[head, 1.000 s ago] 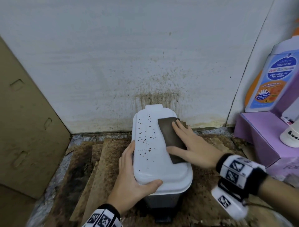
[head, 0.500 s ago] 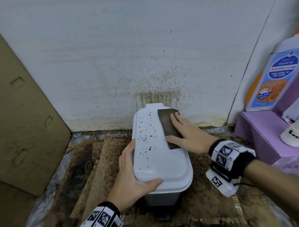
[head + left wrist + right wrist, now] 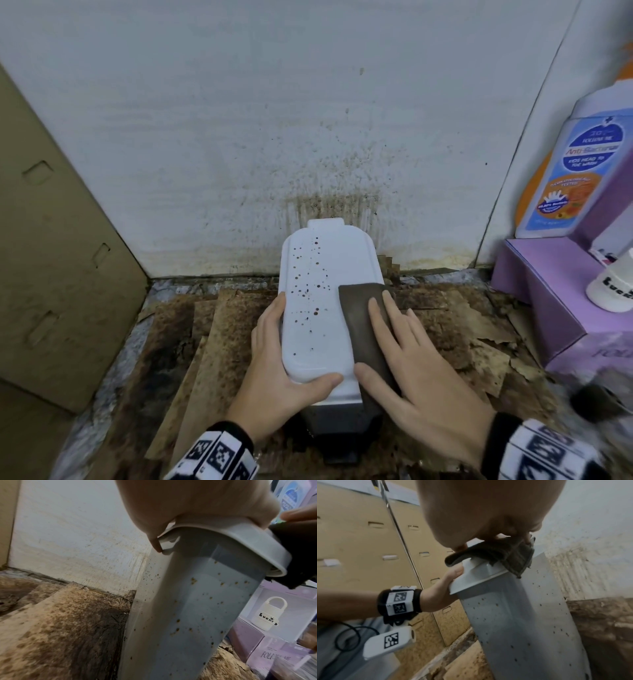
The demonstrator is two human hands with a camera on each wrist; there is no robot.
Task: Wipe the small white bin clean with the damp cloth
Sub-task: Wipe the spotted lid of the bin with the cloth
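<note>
The small white bin [image 3: 317, 308] stands on the floor [image 3: 226, 346] against the foot of a stained white wall [image 3: 274, 137], hemmed in on both sides. To its left a tan cardboard panel [image 3: 51, 257] with slot cut-outs leans along the floor's left edge; to its right, at the floor's right edge, sits a purple box [image 3: 541, 291]. On that box stand two containers: one tall blue-labelled bottle [image 3: 579, 171] reading "Anti-Bacterial" and "KIDS HEAD TO TOE WASH", and one small white jar [image 3: 613, 291] (its black lettering is cut off in the head view; the left wrist view shows something like "Lucki"). The box front carries pale letters beginning "FOL". The floor around the bin is covered with torn, brown-stained sheets of cardboard [image 3: 479, 329].

One cloth, dark brown [image 3: 363, 325], lies on the right half of the lid, its near end hanging over the lid's front right edge. The right hand [image 3: 411, 373] lies flat on it with fingers straight and spread, pressing it down, thumb against the lid's near edge. The left hand [image 3: 281, 370] clasps the lid's near left corner, fingers curled down the left side and thumb across the top. Brown specks dot the lid's left half and the bin's grey body.
</note>
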